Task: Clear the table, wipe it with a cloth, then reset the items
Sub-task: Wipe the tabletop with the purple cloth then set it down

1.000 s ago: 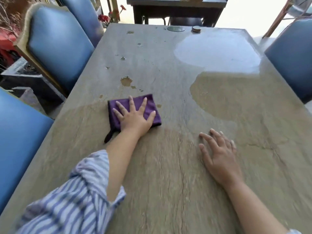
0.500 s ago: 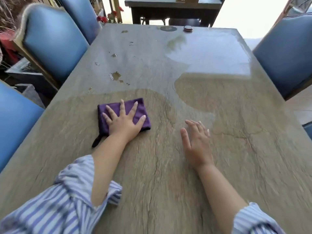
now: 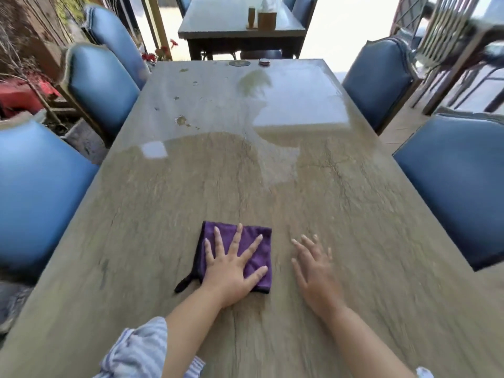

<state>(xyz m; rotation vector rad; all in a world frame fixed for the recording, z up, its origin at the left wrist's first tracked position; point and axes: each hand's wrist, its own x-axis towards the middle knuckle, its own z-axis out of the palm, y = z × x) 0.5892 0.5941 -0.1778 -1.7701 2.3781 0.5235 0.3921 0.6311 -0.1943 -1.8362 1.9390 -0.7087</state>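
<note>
the left hand [image 3: 231,271] lies flat with fingers spread, pressing a folded purple microfibre cloth [image 3: 236,255] onto the long brown stone-patterned table [image 3: 354,214], lower centre of the frame. the right hand [image 3: 313,271], blurred, rests open on the bare tabletop just right of the cloth. blue padded chairs [image 3: 41,192] line both sides.

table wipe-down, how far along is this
Clearing looks done: the grey-brown stone-look table holds only two small round objects at its far edge. Wiping is in hand: the left hand presses flat on the folded purple cloth, the right hand is open beside it. Left: the brown dried spots farther up, then resetting the items.
</note>
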